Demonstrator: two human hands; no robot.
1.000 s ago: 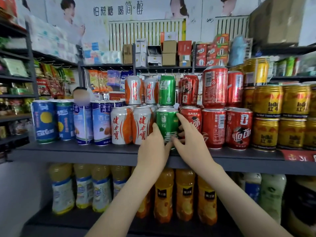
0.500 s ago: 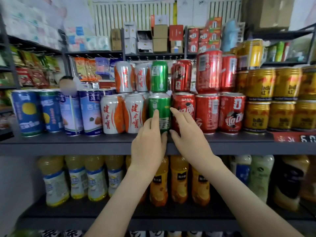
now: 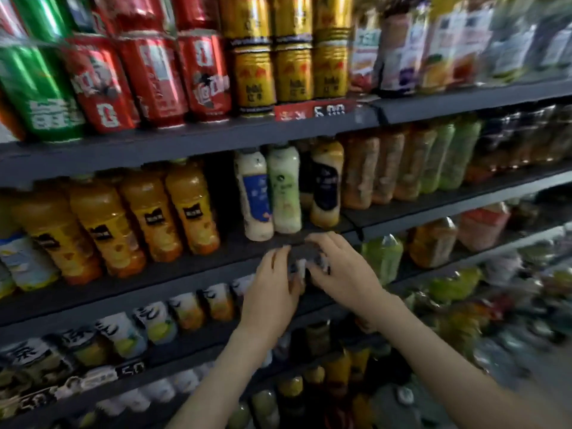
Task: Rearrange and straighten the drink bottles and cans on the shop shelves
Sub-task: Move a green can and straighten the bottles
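1. Left hand (image 3: 272, 292) hovers with relaxed fingers at the middle shelf (image 3: 185, 270) edge; right hand (image 3: 343, 270) curls just beside it, grip blurred, cannot tell.
2. 3 pale bottles (image 3: 283, 190) stand just beyond; I'd nudge each upright, labels facing near, bases flush with the lip.

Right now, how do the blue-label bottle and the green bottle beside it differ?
The blue-label bottle is milky white; the green bottle is pale green. The blue-label bottle bears a large blue label; the green bottle shows a small dark mark. Both share one slim shape, upright, side by side on one shelf.
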